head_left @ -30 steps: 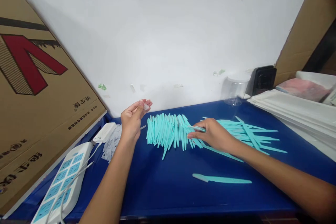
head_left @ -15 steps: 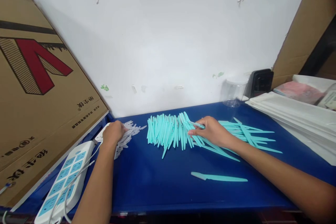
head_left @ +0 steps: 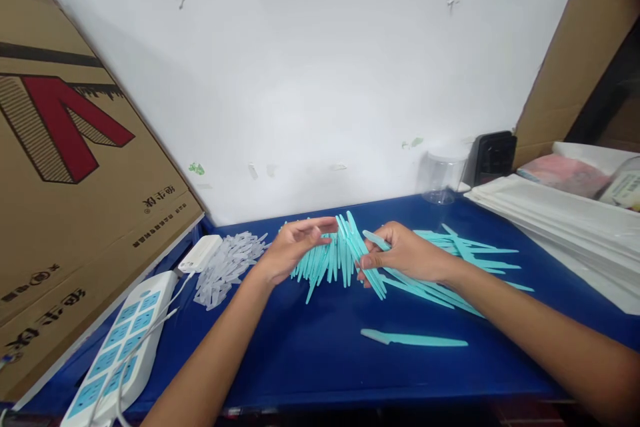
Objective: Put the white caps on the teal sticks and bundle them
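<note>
My right hand [head_left: 403, 253] is closed on a turquoise eyebrow razor [head_left: 376, 240], whose end points left out of the fingers. Its fingertips also sit against loose razors at the right end of a dense row of eyebrow razors [head_left: 320, 260]. Above that row, my left hand [head_left: 295, 247] has its fingers stretched out and thumb apart, with nothing visible in it; it hides part of the row. A heap of small clear plastic caps [head_left: 227, 270] lies left of it. More razors [head_left: 475, 253] are fanned out behind my right wrist, and a single razor [head_left: 415, 339] lies nearer the front.
A white power strip [head_left: 120, 347] with cables and a white adapter [head_left: 200, 253] lie at the left, beside a large cardboard box [head_left: 90, 213]. Against the back wall stands a clear jar [head_left: 444, 177]. White sheets [head_left: 560, 233] are stacked on the right of the blue table [head_left: 310, 360].
My left hand has left the heap of caps and moved right over the row, its fingers now stretched out. The right hand stays nearly in place with its razor; some razors beside it have shifted.
</note>
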Demonstrator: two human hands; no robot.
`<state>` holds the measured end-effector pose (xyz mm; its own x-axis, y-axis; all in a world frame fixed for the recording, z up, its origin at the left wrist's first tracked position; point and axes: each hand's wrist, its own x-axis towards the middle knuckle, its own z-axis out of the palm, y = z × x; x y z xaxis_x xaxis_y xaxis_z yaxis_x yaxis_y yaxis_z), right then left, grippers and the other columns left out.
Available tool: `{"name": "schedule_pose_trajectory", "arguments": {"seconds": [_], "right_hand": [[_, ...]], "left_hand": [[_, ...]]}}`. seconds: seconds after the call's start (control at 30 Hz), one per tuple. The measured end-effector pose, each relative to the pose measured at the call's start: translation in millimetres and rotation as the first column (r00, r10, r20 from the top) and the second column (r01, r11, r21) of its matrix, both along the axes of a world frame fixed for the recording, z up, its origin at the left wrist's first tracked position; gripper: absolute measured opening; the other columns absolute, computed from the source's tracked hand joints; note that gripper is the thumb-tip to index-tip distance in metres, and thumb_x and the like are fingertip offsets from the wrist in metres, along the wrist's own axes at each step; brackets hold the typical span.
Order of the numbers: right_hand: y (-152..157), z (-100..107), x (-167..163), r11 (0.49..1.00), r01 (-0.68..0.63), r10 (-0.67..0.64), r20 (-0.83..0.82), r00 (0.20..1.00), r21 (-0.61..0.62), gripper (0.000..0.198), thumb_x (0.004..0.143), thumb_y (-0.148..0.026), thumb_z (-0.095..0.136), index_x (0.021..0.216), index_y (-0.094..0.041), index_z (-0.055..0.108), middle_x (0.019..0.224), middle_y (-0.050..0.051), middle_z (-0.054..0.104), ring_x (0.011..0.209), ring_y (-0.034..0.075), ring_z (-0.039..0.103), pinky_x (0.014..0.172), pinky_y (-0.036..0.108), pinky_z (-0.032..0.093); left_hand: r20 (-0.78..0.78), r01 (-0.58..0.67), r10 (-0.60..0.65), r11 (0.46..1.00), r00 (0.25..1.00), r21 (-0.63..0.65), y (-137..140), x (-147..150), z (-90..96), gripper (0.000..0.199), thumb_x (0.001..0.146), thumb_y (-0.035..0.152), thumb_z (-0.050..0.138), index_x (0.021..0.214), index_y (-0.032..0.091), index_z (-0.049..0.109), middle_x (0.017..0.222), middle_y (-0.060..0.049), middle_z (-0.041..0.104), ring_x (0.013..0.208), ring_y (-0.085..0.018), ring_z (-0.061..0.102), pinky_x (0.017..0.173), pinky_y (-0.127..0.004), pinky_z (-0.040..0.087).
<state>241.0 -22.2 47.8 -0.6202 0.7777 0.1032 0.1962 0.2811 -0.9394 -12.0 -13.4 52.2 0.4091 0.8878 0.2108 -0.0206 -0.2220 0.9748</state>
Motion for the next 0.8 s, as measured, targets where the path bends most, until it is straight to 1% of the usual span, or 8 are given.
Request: {"name": "schedule_pose_trajectory", "arguments": {"seconds": [0.1,0.17,0.3,0.4,0.47,0.57,0.67,0.8], "right_hand": [[-1,1,1,0.969,-0.178,0.154,-0.149,0.977,-0.168,0.044,0.076,-0.059,0.079,0.073,-0.015,0.074,0.077,0.008,0.076,0.072,0.023,0.070,0.076,0.037,0.052],[0,1,3,0.958,-0.208,0.171,-0.191,0.967,-0.199,0.042,0.076,-0.055,0.080,0.074,-0.014,0.074,0.078,0.008,0.076,0.073,0.023,0.071,0.079,0.038,0.053],[2,1,6,0.951,-0.226,0.179,-0.220,0.959,-0.212,0.045,0.075,-0.057,0.080,0.076,-0.013,0.073,0.079,0.009,0.076,0.069,0.021,0.070,0.071,0.034,0.051],[3,1,7,0.951,-0.244,0.207,-0.195,0.959,-0.191,0.049,0.080,-0.060,0.076,0.084,-0.011,0.074,0.082,0.012,0.077,0.067,0.019,0.069,0.057,0.027,0.042],[2,1,7,0.949,-0.273,0.245,-0.177,0.953,-0.156,0.051,0.084,-0.060,0.071,0.091,-0.010,0.075,0.087,0.013,0.077,0.069,0.018,0.069,0.053,0.025,0.036],[0,1,7,0.952,-0.285,0.269,-0.139,0.953,-0.113,0.053,0.089,-0.062,0.065,0.100,-0.011,0.075,0.096,0.014,0.078,0.074,0.019,0.069,0.056,0.025,0.038],[0,2,8,0.978,-0.194,0.190,-0.056,0.980,-0.076,0.055,0.091,-0.064,0.061,0.102,-0.013,0.077,0.093,0.012,0.078,0.081,0.022,0.070,0.065,0.028,0.045],[3,5,11,0.997,-0.041,0.042,0.000,0.999,-0.065,0.050,0.091,-0.062,0.062,0.109,-0.017,0.074,0.095,0.010,0.079,0.097,0.026,0.072,0.087,0.034,0.049]], "left_hand": [[0.083,0.166,-0.160,0.984,0.984,-0.068,-3,31,3.2,0.059,0.078,0.060,0.076,0.120,0.019,0.075,0.127,-0.019,0.070,0.118,-0.035,0.064,0.102,-0.047,0.047],[0.127,0.214,-0.202,0.972,0.971,-0.096,-1,43,3.9,0.060,0.074,0.060,0.080,0.118,0.019,0.076,0.124,-0.019,0.071,0.114,-0.035,0.066,0.099,-0.046,0.049],[0.194,0.206,-0.176,0.968,0.965,-0.147,7,55,1.6,0.054,0.070,0.058,0.084,0.106,0.019,0.077,0.112,-0.016,0.074,0.097,-0.029,0.071,0.087,-0.040,0.053],[0.239,0.203,-0.160,0.965,0.958,-0.167,10,59,-3.5,0.045,0.070,0.054,0.086,0.094,0.017,0.077,0.099,-0.011,0.075,0.082,-0.022,0.070,0.078,-0.034,0.053],[0.267,0.200,-0.146,0.962,0.952,-0.186,11,59,-8.1,0.041,0.070,0.051,0.087,0.089,0.016,0.076,0.093,-0.010,0.075,0.078,-0.020,0.069,0.077,-0.032,0.053],[0.274,0.171,-0.108,0.961,0.956,-0.219,13,56,-12.2,0.038,0.071,0.047,0.087,0.089,0.016,0.076,0.088,-0.010,0.076,0.076,-0.018,0.069,0.076,-0.031,0.053],[0.227,0.097,-0.046,0.971,0.973,-0.219,18,49,-7.5,0.033,0.075,0.042,0.086,0.093,0.016,0.078,0.088,-0.009,0.077,0.077,-0.017,0.070,0.077,-0.029,0.055],[0.032,-0.117,0.125,0.977,0.992,-0.177,28,28,4.9,0.037,0.074,0.041,0.086,0.099,0.014,0.079,0.096,-0.013,0.077,0.077,-0.021,0.073,0.076,-0.036,0.059]]}}
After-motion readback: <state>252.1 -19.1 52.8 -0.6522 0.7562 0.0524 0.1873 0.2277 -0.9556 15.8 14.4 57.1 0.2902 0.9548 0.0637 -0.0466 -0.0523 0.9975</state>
